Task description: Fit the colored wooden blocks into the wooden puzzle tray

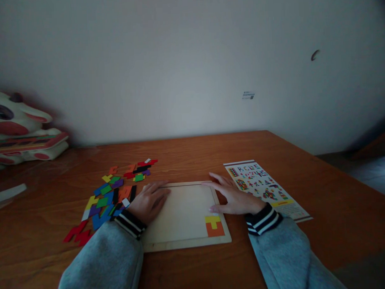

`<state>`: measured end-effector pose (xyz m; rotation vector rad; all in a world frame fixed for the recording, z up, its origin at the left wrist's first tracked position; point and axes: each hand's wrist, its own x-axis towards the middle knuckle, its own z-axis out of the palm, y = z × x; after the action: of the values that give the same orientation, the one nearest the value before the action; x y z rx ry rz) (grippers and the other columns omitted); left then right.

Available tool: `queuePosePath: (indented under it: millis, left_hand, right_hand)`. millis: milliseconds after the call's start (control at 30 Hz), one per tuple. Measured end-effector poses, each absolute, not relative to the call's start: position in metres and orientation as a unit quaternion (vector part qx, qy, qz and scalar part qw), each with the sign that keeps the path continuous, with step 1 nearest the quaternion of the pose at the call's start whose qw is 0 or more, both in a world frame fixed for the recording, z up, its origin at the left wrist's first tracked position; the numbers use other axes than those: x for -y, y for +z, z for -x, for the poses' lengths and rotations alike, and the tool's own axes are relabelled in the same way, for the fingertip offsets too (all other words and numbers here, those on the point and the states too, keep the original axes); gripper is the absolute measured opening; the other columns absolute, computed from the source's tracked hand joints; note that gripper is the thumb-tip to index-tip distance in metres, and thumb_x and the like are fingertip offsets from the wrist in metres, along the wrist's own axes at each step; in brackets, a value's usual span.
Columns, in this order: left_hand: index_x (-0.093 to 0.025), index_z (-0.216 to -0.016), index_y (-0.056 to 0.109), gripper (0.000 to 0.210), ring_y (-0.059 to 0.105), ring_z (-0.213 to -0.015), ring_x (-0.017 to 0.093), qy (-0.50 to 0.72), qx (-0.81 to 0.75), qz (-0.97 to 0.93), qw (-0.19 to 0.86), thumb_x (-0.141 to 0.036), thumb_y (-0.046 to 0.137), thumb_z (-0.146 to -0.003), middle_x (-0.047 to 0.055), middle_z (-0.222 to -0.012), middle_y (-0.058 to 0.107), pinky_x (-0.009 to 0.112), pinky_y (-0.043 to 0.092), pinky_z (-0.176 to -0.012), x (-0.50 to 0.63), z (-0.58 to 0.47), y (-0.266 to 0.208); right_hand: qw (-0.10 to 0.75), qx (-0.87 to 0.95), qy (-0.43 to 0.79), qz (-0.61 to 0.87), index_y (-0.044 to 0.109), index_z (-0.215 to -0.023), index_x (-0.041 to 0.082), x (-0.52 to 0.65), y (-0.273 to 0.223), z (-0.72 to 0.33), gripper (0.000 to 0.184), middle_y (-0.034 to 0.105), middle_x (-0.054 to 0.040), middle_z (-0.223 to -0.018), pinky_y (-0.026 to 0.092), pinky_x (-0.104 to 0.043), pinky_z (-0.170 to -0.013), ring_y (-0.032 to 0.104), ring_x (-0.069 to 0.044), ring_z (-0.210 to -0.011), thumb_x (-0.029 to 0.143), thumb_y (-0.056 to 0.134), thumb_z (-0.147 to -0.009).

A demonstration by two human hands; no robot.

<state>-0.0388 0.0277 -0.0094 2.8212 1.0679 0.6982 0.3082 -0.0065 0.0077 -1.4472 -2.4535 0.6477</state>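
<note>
A shallow white puzzle tray [186,245] with a raised wooden rim lies flat on the table. In its near right corner a yellow puzzle piece [212,220] sits fitted against an orange puzzle piece [215,231]. My left hand [151,200] rests over the tray's left edge, fingers extended and nothing visible in them. At the right edge is my right hand [230,196], its thumb and fingers spread apart over the rim and holding nothing. Loose coloured puzzle pieces [102,202] lie spread to the left of the tray, some hidden behind my left hand and sleeve.
A printed pattern sheet [266,188] lies right of the tray, partly behind my right hand. An animal-shaped toy keyboard [28,146] stands at the far left. The brown table [193,155] reaches back to a pale wall [177,69].
</note>
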Motion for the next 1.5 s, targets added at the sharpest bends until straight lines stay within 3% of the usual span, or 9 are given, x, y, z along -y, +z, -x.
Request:
queuePosePath:
  millis: [367,533,633,800,933,1067,1300,1500]
  left_hand:
    - [-0.019,-0.12,0.061,0.035,0.056,-0.121,0.024,0.225,-0.358,-0.906,0.016,-0.016,0.04,-0.092,0.012,-0.133,0.057,0.046,0.049,-0.101,-0.033,0.043,-0.02]
    - [-0.018,-0.12,0.061,0.036,0.057,-0.119,0.024,0.225,-0.366,-0.903,0.004,-0.016,0.038,-0.092,0.013,-0.131,0.059,0.045,0.05,-0.1,-0.033,0.043,-0.021]
    - [-0.018,-0.12,0.062,0.036,0.058,-0.117,0.025,0.228,-0.371,-0.9,0.008,-0.016,0.04,-0.092,0.012,-0.131,0.059,0.045,0.05,-0.1,-0.034,0.043,-0.021]
    - [-0.019,-0.12,0.062,0.036,0.058,-0.117,0.026,0.231,-0.382,-0.895,0.013,-0.017,0.04,-0.091,0.012,-0.131,0.059,0.047,0.049,-0.1,-0.035,0.044,-0.023]
    - [-0.02,-0.12,0.062,0.036,0.058,-0.117,0.025,0.237,-0.389,-0.89,0.005,-0.018,0.041,-0.091,0.011,-0.13,0.06,0.047,0.049,-0.1,-0.036,0.045,-0.025]
    - [-0.02,-0.119,0.062,0.035,0.058,-0.116,0.025,0.241,-0.39,-0.889,-0.005,-0.018,0.041,-0.091,0.011,-0.129,0.06,0.046,0.049,-0.1,-0.037,0.045,-0.026]
    - [-0.018,-0.118,0.063,0.035,0.059,-0.115,0.025,0.243,-0.391,-0.888,-0.005,-0.019,0.039,-0.092,0.012,-0.128,0.061,0.048,0.05,-0.1,-0.036,0.044,-0.023]
    - [-0.019,-0.117,0.063,0.035,0.059,-0.116,0.025,0.24,-0.392,-0.888,0.003,-0.018,0.042,-0.09,0.011,-0.128,0.061,0.046,0.05,-0.1,-0.036,0.044,-0.022]
  right_hand:
    - [0.147,0.829,0.232,0.487,0.05,-0.138,0.035,0.007,0.009,-0.308,0.077,0.03,-0.0112,-0.154,0.021,-0.063,-0.111,0.026,-0.039,-0.141,0.061,0.074,-0.069]
    - [0.16,0.833,0.232,0.477,0.053,-0.135,0.036,0.006,0.008,-0.31,0.054,0.035,-0.0083,-0.152,0.023,-0.058,-0.113,0.031,-0.033,-0.14,0.052,0.063,-0.084]
    - [0.171,0.836,0.226,0.469,0.056,-0.131,0.035,0.006,0.007,-0.31,0.05,0.037,-0.0078,-0.151,0.024,-0.057,-0.112,0.033,-0.032,-0.138,0.049,0.065,-0.084]
    - [0.214,0.822,0.194,0.49,0.068,-0.11,0.03,0.004,0.006,-0.302,0.035,0.048,-0.0094,-0.14,0.029,-0.054,-0.109,0.043,-0.03,-0.13,0.053,0.063,-0.084]
    - [0.243,0.816,0.169,0.496,0.068,-0.089,0.024,0.002,0.005,-0.294,0.035,0.055,-0.0081,-0.125,0.037,-0.046,-0.103,0.05,-0.028,-0.121,0.056,0.071,-0.076]
    - [0.251,0.82,0.157,0.49,0.069,-0.084,0.024,0.002,0.005,-0.293,0.033,0.056,-0.0061,-0.119,0.039,-0.044,-0.1,0.052,-0.026,-0.115,0.055,0.075,-0.072]
    - [0.263,0.801,0.18,0.507,0.068,-0.082,0.022,0.003,0.006,-0.291,0.035,0.061,-0.0029,-0.086,0.046,-0.033,-0.075,0.059,-0.019,-0.082,0.055,0.075,-0.072]
    - [0.267,0.767,0.259,0.522,0.068,-0.079,0.019,0.002,-0.001,-0.291,0.034,0.063,-0.0006,-0.075,0.044,-0.027,-0.06,0.057,-0.014,-0.066,0.052,0.075,-0.073]
